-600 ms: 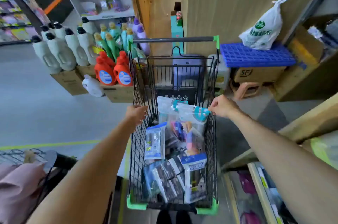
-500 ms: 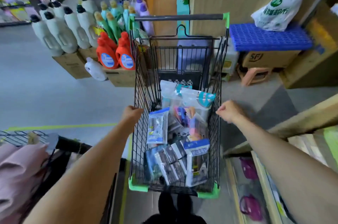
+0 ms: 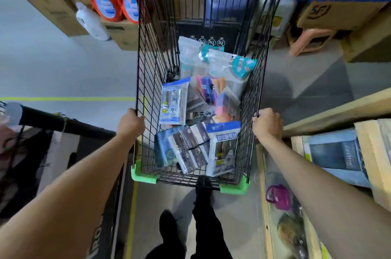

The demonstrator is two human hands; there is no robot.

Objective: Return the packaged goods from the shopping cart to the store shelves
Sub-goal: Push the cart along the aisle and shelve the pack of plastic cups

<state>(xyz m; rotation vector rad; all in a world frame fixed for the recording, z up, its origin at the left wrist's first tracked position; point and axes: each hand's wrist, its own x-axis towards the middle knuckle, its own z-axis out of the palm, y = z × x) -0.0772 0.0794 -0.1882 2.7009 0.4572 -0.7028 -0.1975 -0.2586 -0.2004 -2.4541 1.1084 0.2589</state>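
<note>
Left hand [image 3: 131, 125] is closed around the cart [image 3: 148, 81] rim on the left side, right hand [image 3: 267, 124] closed on the right rim; neither holds a pack. Packs [image 3: 203, 123] lie heaped on the cart floor. They are likely light, floppy, slick film, so pinch a top edge or header. Clear and blue-white pouches, print too blurred to read.

My one head camera looks steeply down from close above the shopping cart [image 3: 196, 89], facing forward; my forearms reach in from the bottom edge, feet below.
</note>
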